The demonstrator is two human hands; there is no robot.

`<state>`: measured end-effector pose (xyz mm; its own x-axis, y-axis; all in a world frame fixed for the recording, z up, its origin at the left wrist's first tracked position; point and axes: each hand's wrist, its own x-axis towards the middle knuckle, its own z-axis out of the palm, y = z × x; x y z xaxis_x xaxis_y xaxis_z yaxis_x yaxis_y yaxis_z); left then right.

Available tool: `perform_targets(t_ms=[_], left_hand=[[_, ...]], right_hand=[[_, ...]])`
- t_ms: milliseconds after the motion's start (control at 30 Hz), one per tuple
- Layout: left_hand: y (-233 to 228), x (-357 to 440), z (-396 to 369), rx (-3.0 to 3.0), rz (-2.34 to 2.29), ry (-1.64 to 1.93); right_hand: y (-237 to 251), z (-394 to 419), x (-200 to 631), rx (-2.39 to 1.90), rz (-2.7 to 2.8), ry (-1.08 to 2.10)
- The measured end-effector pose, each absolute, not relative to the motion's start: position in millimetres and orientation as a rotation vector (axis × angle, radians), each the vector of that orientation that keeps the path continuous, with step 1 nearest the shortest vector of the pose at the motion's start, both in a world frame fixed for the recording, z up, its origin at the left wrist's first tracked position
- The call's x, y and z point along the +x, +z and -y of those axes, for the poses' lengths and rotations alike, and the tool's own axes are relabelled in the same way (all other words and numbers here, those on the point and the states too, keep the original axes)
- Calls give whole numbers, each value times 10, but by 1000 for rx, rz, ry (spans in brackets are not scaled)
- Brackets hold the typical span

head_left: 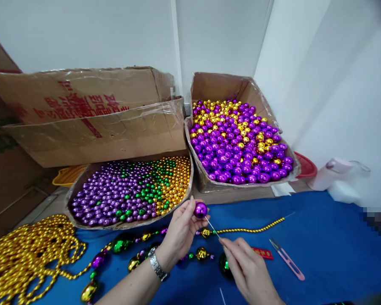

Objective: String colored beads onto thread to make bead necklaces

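Observation:
Between the thumb and fingers of my left hand (181,231) is a shiny purple bead (200,209). My right hand (249,269) pinches a thin pale needle-like rod (213,227), whose far end meets the bead; whether it has gone into the hole I cannot tell. Below and behind my hands, a strung garland lies on the blue cloth, with a large green bead (122,244), a gold bead (201,254) and a string of small gold beads (254,231). Another dark green bead (225,266) is partly covered by my right hand.
One cardboard box (192,169) holds small purple, green and gold beads; another box (203,180) holds larger purple and gold ones. Heaped gold bead strings (28,258) lie at left. Pink-handled thread snips (287,259) and a red label (263,253) rest on the blue cloth (333,241).

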<state>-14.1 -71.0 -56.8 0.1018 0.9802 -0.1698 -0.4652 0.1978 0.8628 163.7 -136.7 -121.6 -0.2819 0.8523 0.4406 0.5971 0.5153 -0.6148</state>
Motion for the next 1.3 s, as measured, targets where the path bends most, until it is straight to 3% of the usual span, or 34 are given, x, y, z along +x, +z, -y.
perform_targets(t_ms=[333, 433, 633, 767, 933, 1167, 1300], left_hand=[[-414, -558, 565, 1812, -1270, 960], [-354, -963, 224, 2304, -1671, 540], [-626, -1367, -202, 2390, -1802, 14], [-847, -1285, -303, 2335, -1805, -133], [-845, -1220, -385, 2225, -1755, 32], [-468, -1168, -65, 1957, -1497, 661], [-355, -939, 257, 1331, -1079, 986]], right_hand=[[-1256, 1329, 1706, -1147, 1963, 387], [-1281, 1343, 1735, -1146, 1961, 379], [-1299, 1357, 1653, -1170, 1884, 458], [-1291, 1359, 1611, -1160, 1890, 489], [-1316, 1374, 1596, -1156, 1925, 465], [-1251, 1375, 1583, -1131, 1966, 382], [-1179, 1368, 1539, -1125, 1976, 402]])
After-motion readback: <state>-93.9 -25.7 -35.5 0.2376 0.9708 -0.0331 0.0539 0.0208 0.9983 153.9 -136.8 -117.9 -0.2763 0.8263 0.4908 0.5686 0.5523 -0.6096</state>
